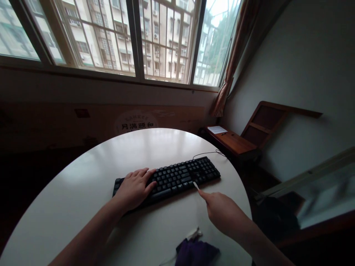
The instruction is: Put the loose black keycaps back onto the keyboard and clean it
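Note:
A black keyboard [177, 173] lies at a slant on the round white table [144, 149]. My left hand [135, 188] rests flat across its left end, fingers stretched over the keys. At the keyboard's front edge, right of the middle, my right hand [220, 212] pinches a cotton swab [196, 185]. The swab's white tip is at the lower keys; whether it touches them I cannot tell. Nearer to me lies a dark purple cloth [197, 253], with a small crumpled whitish thing [194, 233] against its far side.
The keyboard's thin cable [206, 153] runs off the table's right side. Beyond that edge stands a wooden chair [235, 142] with white paper [217, 129] on its seat. A barred window [166, 44] and a curtain [226, 88] are behind the table.

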The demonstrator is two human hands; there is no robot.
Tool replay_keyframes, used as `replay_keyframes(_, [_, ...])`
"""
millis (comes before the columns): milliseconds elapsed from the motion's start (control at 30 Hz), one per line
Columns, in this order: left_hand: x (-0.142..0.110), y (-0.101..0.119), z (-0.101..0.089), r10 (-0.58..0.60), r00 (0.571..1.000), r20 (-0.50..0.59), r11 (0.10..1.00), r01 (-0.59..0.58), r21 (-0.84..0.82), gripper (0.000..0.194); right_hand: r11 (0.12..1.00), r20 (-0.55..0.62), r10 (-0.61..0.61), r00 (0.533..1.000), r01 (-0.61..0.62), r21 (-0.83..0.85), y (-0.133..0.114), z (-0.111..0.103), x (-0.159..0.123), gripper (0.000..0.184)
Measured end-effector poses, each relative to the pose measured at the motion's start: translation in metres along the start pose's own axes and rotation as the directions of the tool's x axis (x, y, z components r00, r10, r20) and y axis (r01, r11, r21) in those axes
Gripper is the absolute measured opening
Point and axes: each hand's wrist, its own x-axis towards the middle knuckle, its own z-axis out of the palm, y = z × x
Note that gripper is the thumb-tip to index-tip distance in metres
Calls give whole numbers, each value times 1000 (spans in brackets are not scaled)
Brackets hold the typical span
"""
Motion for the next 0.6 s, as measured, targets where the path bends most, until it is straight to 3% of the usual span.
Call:
replay_keyframes(100, [-1, -2, 1, 16, 1000, -15, 1000, -16, -6, 56, 995, -26, -45, 999, 47, 85, 14, 0, -15, 51])
replay_keyframes(200, [0, -6, 2, 31, 999, -44, 999, -32, -21, 54, 972, -144, -83, 986, 112, 207, 34, -3, -25, 46])
replay_keyframes(333, [-2, 8, -20, 88, 970, -227, 994, -101, -46, 41, 925, -363, -66, 929, 194, 327, 59, -4, -21, 46])
replay_keyframes(400, [-9, 35, -45, 118, 927, -357, 980, -167, -109, 29, 895, -442, -60, 895, 245, 374, 66, 1, -14, 45])
replay_keyframes(467, [-24, 72, -72, 129, 907, -401, 927, -254, -277, 33, 863, -509, -66, 858, 305, 403, 70, 10, -5, 44])
replay_keyframes(533, [-47, 112, -95, 141, 918, -371, 806, -324, -495, 37, 838, -579, -64, 813, 359, 411, 70, 23, 3, 43])
replay_keyframes(600, [-75, 142, -109, 220, 924, -313, 630, -379, -678, 36, 827, -649, -44, 760, 392, 403, 70, 36, 9, 43])
